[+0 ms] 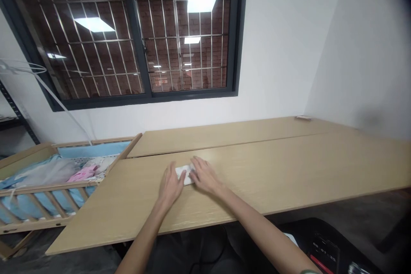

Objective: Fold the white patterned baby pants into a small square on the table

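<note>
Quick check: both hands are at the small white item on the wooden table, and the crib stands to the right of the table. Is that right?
Not quite: the head view shows the crib left of the wooden table. The left hand and right hand are at the small white item, as you said.

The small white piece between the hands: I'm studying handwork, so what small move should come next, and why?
Perhaps steady the small white piece against the table with the left hand: that hand seems to touch its left side, while the right hand covers part of its right.
</note>
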`<action>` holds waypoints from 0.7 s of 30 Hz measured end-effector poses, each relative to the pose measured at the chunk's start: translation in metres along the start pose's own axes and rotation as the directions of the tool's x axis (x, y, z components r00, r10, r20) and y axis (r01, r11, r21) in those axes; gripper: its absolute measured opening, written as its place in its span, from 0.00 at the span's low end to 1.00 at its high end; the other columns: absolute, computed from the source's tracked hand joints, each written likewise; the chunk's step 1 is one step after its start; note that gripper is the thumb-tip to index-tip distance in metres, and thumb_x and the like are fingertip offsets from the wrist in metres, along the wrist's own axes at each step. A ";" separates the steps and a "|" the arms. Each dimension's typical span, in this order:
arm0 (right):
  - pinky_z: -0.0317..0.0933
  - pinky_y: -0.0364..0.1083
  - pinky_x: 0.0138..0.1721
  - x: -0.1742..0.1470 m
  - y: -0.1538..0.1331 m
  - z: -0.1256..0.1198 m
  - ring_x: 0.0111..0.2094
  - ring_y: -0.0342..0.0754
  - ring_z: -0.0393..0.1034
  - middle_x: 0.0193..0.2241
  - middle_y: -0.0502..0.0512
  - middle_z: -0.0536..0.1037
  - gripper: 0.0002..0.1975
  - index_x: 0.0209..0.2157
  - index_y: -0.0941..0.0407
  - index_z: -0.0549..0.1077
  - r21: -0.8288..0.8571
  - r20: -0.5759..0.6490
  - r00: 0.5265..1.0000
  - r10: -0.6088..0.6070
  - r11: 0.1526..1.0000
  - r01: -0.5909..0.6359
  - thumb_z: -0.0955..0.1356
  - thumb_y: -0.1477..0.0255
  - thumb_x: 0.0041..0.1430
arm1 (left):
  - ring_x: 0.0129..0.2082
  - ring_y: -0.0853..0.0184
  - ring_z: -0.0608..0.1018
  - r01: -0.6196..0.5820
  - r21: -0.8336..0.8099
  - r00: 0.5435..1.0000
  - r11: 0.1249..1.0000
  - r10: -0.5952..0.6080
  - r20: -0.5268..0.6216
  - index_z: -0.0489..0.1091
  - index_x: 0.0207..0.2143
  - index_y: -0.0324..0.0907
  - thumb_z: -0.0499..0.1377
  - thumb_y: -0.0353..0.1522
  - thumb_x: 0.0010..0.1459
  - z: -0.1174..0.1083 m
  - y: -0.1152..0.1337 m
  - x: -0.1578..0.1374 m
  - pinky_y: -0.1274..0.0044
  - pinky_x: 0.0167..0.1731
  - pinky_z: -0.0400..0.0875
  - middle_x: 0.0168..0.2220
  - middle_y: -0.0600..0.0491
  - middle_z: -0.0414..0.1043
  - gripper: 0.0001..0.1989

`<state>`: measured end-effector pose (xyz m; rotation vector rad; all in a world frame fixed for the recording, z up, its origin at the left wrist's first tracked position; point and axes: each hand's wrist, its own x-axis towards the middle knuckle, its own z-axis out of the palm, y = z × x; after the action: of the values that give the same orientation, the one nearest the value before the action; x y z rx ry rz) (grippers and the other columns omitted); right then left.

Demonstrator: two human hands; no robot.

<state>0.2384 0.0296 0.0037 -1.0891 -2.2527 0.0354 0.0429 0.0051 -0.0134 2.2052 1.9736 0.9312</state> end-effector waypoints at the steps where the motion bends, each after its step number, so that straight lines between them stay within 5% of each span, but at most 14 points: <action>1: 0.43 0.56 0.67 0.001 -0.004 0.002 0.68 0.56 0.46 0.68 0.66 0.54 0.31 0.68 0.60 0.54 -0.045 0.064 0.992 -0.105 0.993 0.107 0.60 0.66 0.66 | 0.70 0.59 0.53 -0.050 -0.003 0.998 0.999 0.050 0.032 0.44 0.69 0.34 0.40 0.48 0.69 0.005 0.008 -0.001 0.69 0.66 0.49 0.70 0.40 0.47 0.35; 3: 0.41 0.55 0.68 0.004 -0.008 0.008 0.70 0.55 0.44 0.69 0.64 0.52 0.33 0.69 0.60 0.51 -0.065 0.204 0.963 -0.179 0.979 0.196 0.60 0.67 0.66 | 0.71 0.60 0.48 -0.105 -0.003 0.988 0.994 0.105 0.109 0.42 0.70 0.33 0.37 0.51 0.69 0.016 0.019 -0.001 0.69 0.67 0.46 0.71 0.41 0.43 0.38; 8: 0.35 0.55 0.69 0.008 0.001 0.018 0.70 0.53 0.42 0.69 0.62 0.52 0.32 0.70 0.61 0.52 -0.057 0.365 0.928 -0.070 0.994 0.098 0.56 0.65 0.68 | 0.71 0.56 0.45 -0.103 0.044 0.970 0.994 0.091 0.226 0.43 0.70 0.29 0.30 0.51 0.68 0.035 0.014 0.002 0.62 0.68 0.41 0.71 0.39 0.41 0.41; 17: 0.32 0.55 0.69 -0.011 0.032 -0.002 0.72 0.53 0.35 0.71 0.62 0.44 0.39 0.71 0.62 0.45 -0.006 0.400 0.906 0.136 0.989 -0.146 0.48 0.50 0.70 | 0.71 0.50 0.44 -0.108 0.120 0.970 0.987 0.078 0.230 0.44 0.69 0.27 0.34 0.51 0.68 0.026 -0.027 -0.005 0.58 0.67 0.45 0.71 0.36 0.39 0.41; 21: 0.33 0.56 0.69 -0.017 0.036 -0.013 0.72 0.55 0.32 0.71 0.64 0.39 0.42 0.71 0.63 0.42 0.027 0.298 0.952 0.073 0.996 -0.085 0.52 0.48 0.69 | 0.71 0.52 0.44 -0.211 0.117 0.963 0.970 0.186 0.196 0.47 0.68 0.26 0.39 0.48 0.68 0.018 -0.030 -0.012 0.60 0.68 0.44 0.71 0.36 0.40 0.38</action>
<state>0.2779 0.0381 -0.0050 -1.2203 -2.4582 0.2951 0.0240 0.0064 -0.0452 2.4996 1.8100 0.5950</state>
